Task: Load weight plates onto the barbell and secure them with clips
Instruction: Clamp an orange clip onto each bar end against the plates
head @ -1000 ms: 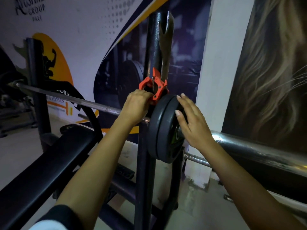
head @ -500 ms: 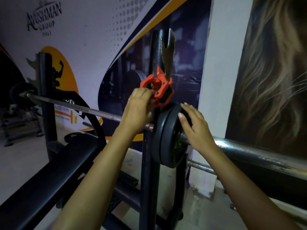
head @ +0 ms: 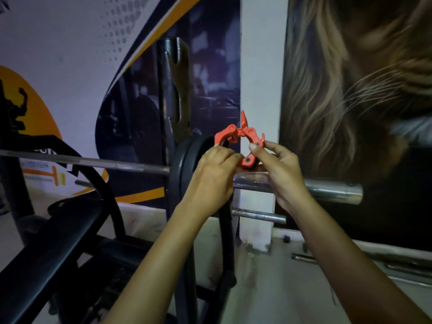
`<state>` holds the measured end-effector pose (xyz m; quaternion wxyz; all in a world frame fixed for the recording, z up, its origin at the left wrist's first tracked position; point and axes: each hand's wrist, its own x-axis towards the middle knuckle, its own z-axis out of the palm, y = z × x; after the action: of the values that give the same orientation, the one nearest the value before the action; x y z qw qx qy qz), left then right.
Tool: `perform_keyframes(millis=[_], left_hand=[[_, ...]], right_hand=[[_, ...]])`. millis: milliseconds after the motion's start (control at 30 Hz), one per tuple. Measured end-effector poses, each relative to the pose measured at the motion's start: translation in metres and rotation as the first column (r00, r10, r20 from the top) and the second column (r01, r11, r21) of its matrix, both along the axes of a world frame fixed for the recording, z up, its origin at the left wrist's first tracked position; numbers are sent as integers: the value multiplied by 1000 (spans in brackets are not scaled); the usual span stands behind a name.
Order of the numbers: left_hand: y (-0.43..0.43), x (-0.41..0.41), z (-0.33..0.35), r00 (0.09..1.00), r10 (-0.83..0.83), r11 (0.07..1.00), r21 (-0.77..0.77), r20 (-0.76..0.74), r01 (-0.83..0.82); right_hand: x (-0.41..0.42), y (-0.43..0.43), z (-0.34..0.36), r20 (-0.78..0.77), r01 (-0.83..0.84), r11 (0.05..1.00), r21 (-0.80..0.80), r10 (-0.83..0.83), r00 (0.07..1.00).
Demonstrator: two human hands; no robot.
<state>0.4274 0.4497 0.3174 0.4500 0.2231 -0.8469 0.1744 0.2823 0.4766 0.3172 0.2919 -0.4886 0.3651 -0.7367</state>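
Observation:
An orange barbell clip (head: 238, 136) is spread apart just above the chrome barbell sleeve (head: 327, 190). My left hand (head: 212, 176) grips its left half and my right hand (head: 280, 169) pinches its right half, both to the right of the black weight plates (head: 184, 164). The plates sit on the sleeve against the black rack upright (head: 173, 94). The thin barbell shaft (head: 93, 163) runs off to the left. My hands hide the sleeve's inner part and the clip's lower edge.
A black padded bench (head: 46, 249) lies at lower left. A short chrome storage peg (head: 259, 215) sticks out below the sleeve. A white pillar (head: 261, 78) and printed wall banners stand behind. Metal bars lie on the floor at right (head: 397, 256).
My left hand carried the clip from the rack upright over the plates to the sleeve side. My right hand left the plate face and took hold of the clip's other half.

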Motion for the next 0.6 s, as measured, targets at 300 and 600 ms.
perform_keyframes(millis=[300, 600], left_hand=[[56, -110, -5, 920, -92, 749, 582, -382, 316], [107, -220, -47, 740, 69, 654, 591, -669, 473]], right_hand=[[-130, 74, -18, 49, -116, 992, 57, 113, 992], [-243, 95, -40, 63, -317, 930, 186, 310, 949]])
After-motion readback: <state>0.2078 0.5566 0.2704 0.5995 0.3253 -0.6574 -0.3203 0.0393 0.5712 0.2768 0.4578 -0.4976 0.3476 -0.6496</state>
